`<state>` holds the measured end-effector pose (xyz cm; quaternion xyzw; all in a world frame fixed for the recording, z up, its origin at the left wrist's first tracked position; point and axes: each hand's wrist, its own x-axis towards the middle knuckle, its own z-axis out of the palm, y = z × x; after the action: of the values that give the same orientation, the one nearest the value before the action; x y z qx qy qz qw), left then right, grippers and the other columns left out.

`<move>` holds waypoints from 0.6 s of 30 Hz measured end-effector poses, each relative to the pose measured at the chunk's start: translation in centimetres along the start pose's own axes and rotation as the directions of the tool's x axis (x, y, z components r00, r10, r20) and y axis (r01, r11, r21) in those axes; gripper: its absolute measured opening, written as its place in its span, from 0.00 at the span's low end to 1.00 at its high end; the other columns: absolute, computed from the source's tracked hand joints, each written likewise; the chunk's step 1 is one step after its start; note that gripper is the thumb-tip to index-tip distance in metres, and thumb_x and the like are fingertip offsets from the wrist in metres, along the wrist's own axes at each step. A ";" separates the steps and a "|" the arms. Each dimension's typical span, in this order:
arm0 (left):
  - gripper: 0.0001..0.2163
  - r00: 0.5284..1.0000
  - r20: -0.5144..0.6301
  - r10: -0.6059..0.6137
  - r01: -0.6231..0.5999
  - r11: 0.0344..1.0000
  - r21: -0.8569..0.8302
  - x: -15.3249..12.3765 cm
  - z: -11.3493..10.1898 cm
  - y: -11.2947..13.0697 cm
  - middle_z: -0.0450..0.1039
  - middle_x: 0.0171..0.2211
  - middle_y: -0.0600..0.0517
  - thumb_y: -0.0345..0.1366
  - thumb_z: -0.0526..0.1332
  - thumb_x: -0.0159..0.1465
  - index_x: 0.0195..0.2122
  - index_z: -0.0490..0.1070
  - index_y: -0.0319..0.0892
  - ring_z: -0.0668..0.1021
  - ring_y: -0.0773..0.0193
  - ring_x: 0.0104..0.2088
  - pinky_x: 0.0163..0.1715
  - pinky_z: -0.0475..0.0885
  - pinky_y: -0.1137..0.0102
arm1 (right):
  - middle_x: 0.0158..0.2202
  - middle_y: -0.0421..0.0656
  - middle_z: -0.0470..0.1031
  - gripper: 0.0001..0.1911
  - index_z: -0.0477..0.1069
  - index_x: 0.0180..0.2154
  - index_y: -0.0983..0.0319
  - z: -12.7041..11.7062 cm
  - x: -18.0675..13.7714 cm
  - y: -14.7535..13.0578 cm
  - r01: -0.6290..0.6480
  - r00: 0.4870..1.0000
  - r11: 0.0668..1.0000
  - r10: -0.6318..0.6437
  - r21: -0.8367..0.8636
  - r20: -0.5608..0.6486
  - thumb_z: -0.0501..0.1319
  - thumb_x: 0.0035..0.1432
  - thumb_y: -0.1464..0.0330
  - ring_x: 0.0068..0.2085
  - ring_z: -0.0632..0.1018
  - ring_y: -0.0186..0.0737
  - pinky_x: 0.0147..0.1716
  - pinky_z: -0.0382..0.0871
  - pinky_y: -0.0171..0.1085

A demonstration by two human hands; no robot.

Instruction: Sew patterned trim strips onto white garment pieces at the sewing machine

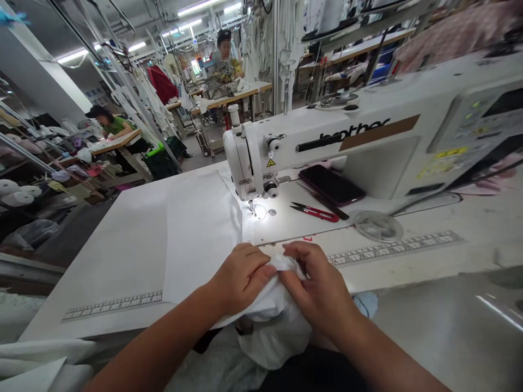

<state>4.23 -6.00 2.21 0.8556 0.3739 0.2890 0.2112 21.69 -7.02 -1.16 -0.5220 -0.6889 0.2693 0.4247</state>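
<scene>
While our left hand [241, 277] and right hand [321, 291] pinch the bunched white cloth [281, 318] between them, fingers closed on it, we judge sewing unstarted: the needle [252, 207], beyond the grip, has none under it.
</scene>
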 end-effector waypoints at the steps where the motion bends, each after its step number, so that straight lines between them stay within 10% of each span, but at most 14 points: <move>1: 0.12 1.000 0.028 0.010 -0.010 1.000 -0.001 0.0 -0.4 0.2 0.73 0.29 0.49 0.34 0.49 0.69 0.34 0.71 0.40 0.73 0.62 0.33 0.41 0.68 0.63 | 0.41 0.45 0.75 0.15 0.66 0.48 0.56 0.0 -0.9 0.0 -0.004 1.000 0.996 0.002 0.091 0.019 0.58 0.58 0.63 0.40 0.77 0.45 0.38 0.70 0.40; 14: 0.08 0.894 0.435 0.109 -0.111 0.994 -0.021 2.8 -2.3 3.4 0.76 0.33 0.54 0.31 0.58 0.66 0.33 0.75 0.46 0.76 0.63 0.41 0.62 0.50 0.59 | 0.48 0.45 0.76 0.16 0.69 0.50 0.53 -2.3 -8.4 1.1 -0.375 0.927 0.741 0.294 0.557 0.233 0.62 0.60 0.58 0.51 0.75 0.47 0.50 0.70 0.43; 18: 0.06 0.895 0.426 0.128 -0.129 0.991 -0.027 2.9 -2.5 3.2 0.74 0.33 0.52 0.32 0.60 0.65 0.30 0.74 0.45 0.74 0.61 0.41 0.57 0.60 0.62 | 0.43 0.44 0.79 0.13 0.72 0.48 0.54 -3.7 -6.2 0.8 -0.298 0.936 0.840 0.162 0.454 0.314 0.55 0.65 0.60 0.45 0.78 0.45 0.45 0.71 0.42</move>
<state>5.84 -5.49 6.89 0.9212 0.2614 0.1078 0.2673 25.81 -12.94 -1.87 -0.4350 -0.5787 0.5526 0.4130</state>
